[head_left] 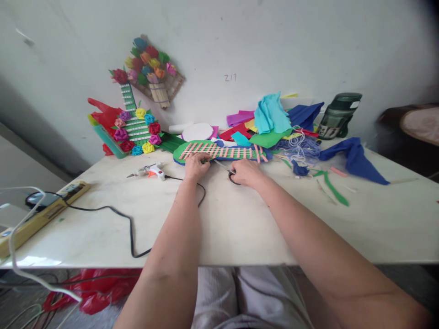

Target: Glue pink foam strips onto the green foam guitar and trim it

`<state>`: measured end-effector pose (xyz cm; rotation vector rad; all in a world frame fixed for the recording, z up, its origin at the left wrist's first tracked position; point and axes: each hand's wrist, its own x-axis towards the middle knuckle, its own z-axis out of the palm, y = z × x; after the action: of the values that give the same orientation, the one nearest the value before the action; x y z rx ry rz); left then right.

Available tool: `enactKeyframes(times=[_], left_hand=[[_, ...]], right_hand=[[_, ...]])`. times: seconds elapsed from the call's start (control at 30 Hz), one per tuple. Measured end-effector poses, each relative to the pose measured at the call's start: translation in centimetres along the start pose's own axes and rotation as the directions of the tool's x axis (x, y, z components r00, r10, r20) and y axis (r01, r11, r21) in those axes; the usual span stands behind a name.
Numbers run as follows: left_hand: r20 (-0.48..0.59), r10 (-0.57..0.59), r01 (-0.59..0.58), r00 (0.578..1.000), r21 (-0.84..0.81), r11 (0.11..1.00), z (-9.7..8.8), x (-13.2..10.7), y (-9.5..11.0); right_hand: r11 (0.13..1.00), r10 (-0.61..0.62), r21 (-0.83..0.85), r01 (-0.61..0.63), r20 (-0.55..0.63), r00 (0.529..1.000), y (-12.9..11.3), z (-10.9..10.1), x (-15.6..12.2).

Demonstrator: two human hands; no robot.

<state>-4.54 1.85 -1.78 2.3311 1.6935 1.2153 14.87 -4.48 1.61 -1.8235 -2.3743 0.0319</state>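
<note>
A green guitar-shaped paper piece (222, 151) with pink strips woven across it lies on the white table (240, 219). My left hand (196, 165) is closed on its near edge, fingers pinching the green paper. My right hand (245, 172) is closed around the black handles of a pair of scissors (228, 170), whose blades point left toward the green piece. Both forearms reach out from the table's near edge.
A glue gun (152, 171) with a black cord (130, 224) lies to the left. A paper-flower craft (135, 130) leans on the wall. Coloured paper scraps (274, 121), blue yarn (302, 148), blue cloth (356, 160) and a dark bottle (338, 116) sit to the right. A power strip (44, 212) is at far left.
</note>
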Motion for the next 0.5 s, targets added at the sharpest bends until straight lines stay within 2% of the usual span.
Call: enactKeyframes(times=[0.23,0.3,0.33,0.37,0.4,0.43,0.5], left_hand=[[-0.013,0.043,-0.044,0.999,-0.048,0.998,-0.3,-0.1,-0.1],[-0.084,0.016,-0.020,0.996,-0.056,0.998,-0.6,-0.1,0.1],[-0.152,-0.033,0.025,0.988,-0.055,0.998,-0.8,-0.1,0.2],[-0.238,-0.117,0.105,0.964,-0.060,0.993,-0.9,-0.1,0.3],[-0.332,-0.230,0.214,0.915,-0.085,0.973,-0.9,-0.1,0.5],[-0.409,-0.344,0.318,0.845,-0.132,0.939,-0.9,-0.1,0.6],[-0.437,-0.501,0.422,0.747,-0.272,0.865,-0.7,0.0,1.1]], right_hand=[[1.000,0.002,-0.011,-0.002,0.002,1.000,-0.5,0.0,0.1],[1.000,0.006,-0.001,-0.006,-0.007,1.000,-0.6,0.2,0.2],[1.000,0.009,0.003,-0.009,-0.012,1.000,-0.6,0.3,0.3],[1.000,0.015,0.007,-0.014,-0.016,1.000,-0.7,0.4,0.3],[1.000,0.022,0.011,-0.021,-0.019,1.000,-0.7,0.5,0.4],[0.999,0.029,0.014,-0.029,-0.022,0.999,-0.7,0.6,0.5],[0.999,0.036,0.021,-0.035,-0.032,0.999,-0.8,0.7,0.5]])
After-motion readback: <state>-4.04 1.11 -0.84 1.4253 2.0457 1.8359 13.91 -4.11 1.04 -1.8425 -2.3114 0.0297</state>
